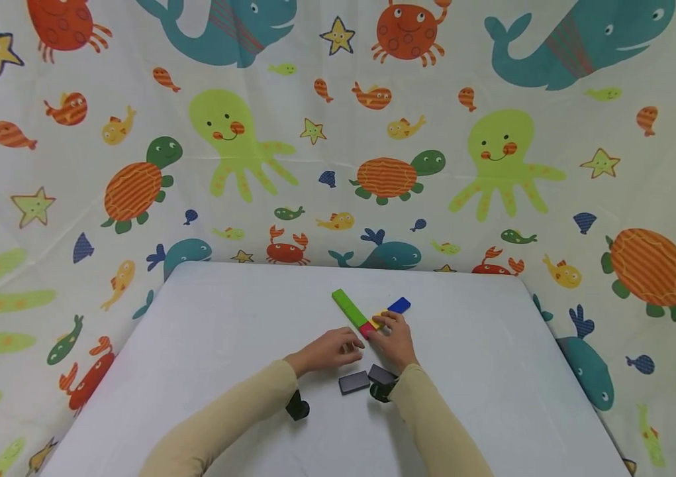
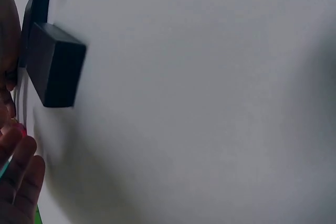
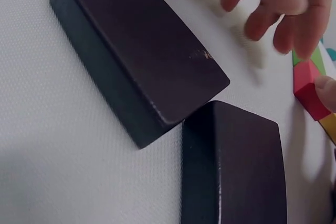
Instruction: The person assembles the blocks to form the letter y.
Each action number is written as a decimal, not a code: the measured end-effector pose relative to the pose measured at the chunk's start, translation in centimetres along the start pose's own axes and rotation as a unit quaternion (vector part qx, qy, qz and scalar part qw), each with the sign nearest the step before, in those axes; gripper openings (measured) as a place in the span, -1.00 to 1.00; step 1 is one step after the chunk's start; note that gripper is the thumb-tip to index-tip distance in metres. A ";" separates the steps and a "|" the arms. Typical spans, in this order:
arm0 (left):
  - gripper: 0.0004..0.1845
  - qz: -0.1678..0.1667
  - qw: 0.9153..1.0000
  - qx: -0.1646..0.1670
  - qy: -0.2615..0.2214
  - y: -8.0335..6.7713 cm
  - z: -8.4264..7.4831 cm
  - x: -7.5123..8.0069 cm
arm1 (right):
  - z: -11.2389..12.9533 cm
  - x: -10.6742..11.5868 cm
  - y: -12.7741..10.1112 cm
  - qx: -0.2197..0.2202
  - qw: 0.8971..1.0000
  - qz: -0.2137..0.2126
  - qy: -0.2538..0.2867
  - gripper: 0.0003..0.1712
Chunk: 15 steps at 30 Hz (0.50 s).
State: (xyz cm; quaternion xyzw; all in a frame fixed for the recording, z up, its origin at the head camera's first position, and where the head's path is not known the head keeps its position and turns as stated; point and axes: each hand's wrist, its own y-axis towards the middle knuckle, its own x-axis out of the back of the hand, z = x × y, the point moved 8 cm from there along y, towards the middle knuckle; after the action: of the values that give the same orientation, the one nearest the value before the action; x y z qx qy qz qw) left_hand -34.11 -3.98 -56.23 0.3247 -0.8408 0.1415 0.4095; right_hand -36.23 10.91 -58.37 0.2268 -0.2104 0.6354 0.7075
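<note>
My right hand (image 1: 396, 339) is at the corner of a V of coloured blocks, its thumb at the red block (image 3: 308, 88) and its fingers over the yellow block (image 1: 377, 322). From the red block a long green strip (image 1: 348, 307) runs to the far left. A blue block (image 1: 399, 305) continues the other arm, beyond the yellow one. My left hand (image 1: 328, 349) hovers left of the corner with loosely bent fingers and nothing in them. Nearer to me lie two dark rectangular blocks, a left one (image 1: 353, 382) and a right one (image 1: 382, 375), corners close together.
A white table (image 1: 242, 318) lies under everything. Behind and beside it hangs a cloth (image 1: 314, 59) printed with sea animals. Dark wrist cameras, left (image 1: 298, 407) and right (image 1: 381, 392), sit beneath the sleeves, the right one close to the dark blocks.
</note>
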 end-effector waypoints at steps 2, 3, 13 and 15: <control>-0.72 0.021 1.000 -0.011 -0.006 -0.1 -0.1 -0.3 | 0.1 0.0 0.0 0.001 1.000 -0.001 -0.001 -0.57; -0.71 0.029 0.999 -0.013 -0.009 -0.1 -0.1 -0.5 | 0.1 0.0 0.0 0.002 1.000 -0.001 -0.001 -0.57; -0.64 0.095 0.994 -0.051 -0.002 0.0 -1.2 -2.4 | 0.1 0.0 -0.1 0.005 1.000 0.005 0.004 -0.58; -0.63 0.105 0.993 -0.061 -0.001 0.0 -1.6 -2.8 | 0.2 0.0 -0.1 0.004 1.000 0.005 0.008 -0.58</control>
State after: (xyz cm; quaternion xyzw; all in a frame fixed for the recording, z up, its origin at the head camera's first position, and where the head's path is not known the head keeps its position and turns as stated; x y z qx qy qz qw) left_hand -31.91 -2.03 -57.42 0.2091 -0.8778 0.1317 0.4103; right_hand -36.09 10.81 -58.21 0.2235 -0.2034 0.6418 0.7048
